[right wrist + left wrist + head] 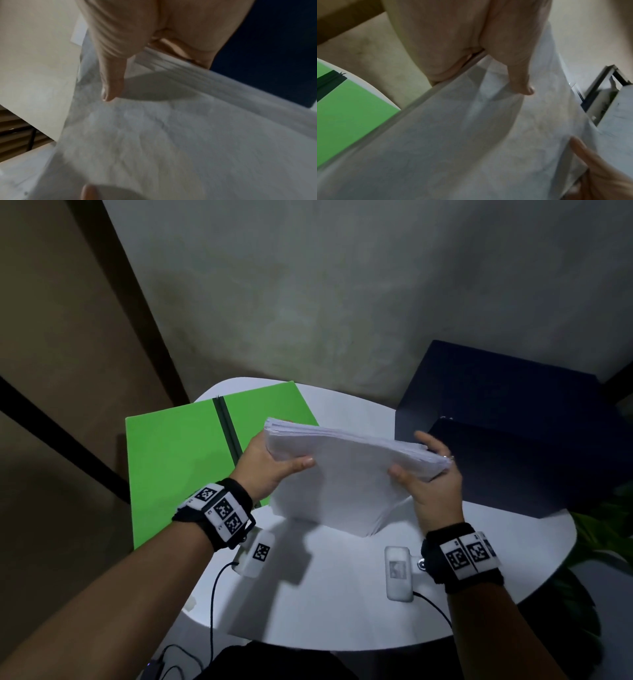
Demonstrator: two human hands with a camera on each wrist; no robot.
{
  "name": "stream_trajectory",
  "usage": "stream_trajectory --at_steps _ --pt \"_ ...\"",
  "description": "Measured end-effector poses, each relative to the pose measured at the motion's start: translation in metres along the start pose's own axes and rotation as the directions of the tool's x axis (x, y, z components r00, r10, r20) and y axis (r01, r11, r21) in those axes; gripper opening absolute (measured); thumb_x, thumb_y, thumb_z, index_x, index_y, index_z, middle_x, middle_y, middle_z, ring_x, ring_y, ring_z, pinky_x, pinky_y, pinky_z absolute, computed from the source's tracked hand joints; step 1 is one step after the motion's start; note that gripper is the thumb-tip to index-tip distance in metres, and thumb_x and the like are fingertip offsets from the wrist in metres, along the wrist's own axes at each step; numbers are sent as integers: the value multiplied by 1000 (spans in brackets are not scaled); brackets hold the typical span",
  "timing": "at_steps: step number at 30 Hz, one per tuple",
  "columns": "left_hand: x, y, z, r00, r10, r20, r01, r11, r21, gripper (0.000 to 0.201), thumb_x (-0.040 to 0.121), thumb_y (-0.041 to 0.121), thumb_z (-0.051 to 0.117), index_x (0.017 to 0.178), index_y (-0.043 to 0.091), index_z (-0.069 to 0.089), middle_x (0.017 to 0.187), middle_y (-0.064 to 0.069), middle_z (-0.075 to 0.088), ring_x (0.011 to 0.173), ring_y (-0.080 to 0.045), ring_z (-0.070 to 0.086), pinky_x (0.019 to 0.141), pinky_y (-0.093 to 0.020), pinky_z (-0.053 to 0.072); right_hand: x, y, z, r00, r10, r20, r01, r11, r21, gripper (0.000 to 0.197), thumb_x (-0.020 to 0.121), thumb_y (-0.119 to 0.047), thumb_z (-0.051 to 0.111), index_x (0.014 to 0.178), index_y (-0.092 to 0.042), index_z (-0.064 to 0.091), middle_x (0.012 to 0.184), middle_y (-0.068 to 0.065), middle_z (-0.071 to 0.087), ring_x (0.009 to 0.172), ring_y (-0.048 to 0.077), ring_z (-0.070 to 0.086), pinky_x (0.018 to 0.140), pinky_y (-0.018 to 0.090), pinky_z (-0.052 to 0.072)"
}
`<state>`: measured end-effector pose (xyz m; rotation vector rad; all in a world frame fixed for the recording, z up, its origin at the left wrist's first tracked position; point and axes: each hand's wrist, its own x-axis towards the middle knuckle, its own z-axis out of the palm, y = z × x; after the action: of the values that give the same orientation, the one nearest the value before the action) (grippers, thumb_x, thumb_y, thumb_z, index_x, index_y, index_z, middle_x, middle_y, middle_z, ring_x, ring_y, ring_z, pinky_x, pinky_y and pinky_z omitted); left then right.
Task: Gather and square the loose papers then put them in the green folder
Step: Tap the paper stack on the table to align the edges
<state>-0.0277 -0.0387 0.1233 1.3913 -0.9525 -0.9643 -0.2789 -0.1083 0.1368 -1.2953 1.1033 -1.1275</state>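
Note:
A thick stack of white papers (346,470) stands on its lower edge on the round white table (342,604), bowed between both hands. My left hand (270,463) grips its left side, thumb across the front sheet. My right hand (428,481) grips the right side, thumb in front, fingers behind. The green folder (178,463) lies flat on the table to the left, a dark elastic band across it. In the left wrist view the papers (453,135) fill the frame, with the folder (342,121) at the left edge. The right wrist view shows the papers (171,135) under my thumb.
A dark blue box (513,426) sits on the table's right side, close behind my right hand. A grey wall stands beyond the table. Green leaves (603,529) show past the right rim. Cables hang off the near edge.

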Motion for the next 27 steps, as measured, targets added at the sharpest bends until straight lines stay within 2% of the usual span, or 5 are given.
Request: stream_trajectory --at_steps 8,13,18,23,27 --pt "7 54 -5 963 253 -90 -224 943 246 30 74 15 82 104 14 74 95 5 75 91 -11 72 85 -26 55 20 -36 -4 988 -135 -73 121 978 -170 44 74 1 81 109 -19 64 92 -8 73 77 -1 69 67 20 55" --pt "5 93 2 865 471 173 -449 573 686 32 75 48 71 80 18 66 70 -1 68 73 -29 63 64 -41 50 24 -64 20 828 -448 338 535 450 -715 71 64 -40 79 131 -33 56 132 -7 60 125 21 52 107 45 39" --pt "10 87 -8 895 340 290 -439 551 710 33 70 45 76 71 17 60 62 1 60 64 -25 55 57 -36 45 20 -53 33 832 -315 456 533 681 -502 15 83 -36 70 86 -21 69 74 0 69 72 22 65 65 41 52" --pt "17 27 -85 972 -136 194 -80 584 808 28 66 38 87 81 21 72 73 6 73 66 -12 66 59 -27 48 17 -35 2 945 -210 252 279 920 -277 16 80 -2 78 83 -17 72 72 -8 74 65 -4 62 62 16 52" --pt "16 -8 -119 979 -202 42 148 829 539 25 66 19 87 88 13 75 84 -3 78 78 -19 75 78 -36 60 16 -2 -15 995 -41 88 50 994 -101 20 80 1 76 92 -15 73 85 -6 78 77 11 73 70 27 58"
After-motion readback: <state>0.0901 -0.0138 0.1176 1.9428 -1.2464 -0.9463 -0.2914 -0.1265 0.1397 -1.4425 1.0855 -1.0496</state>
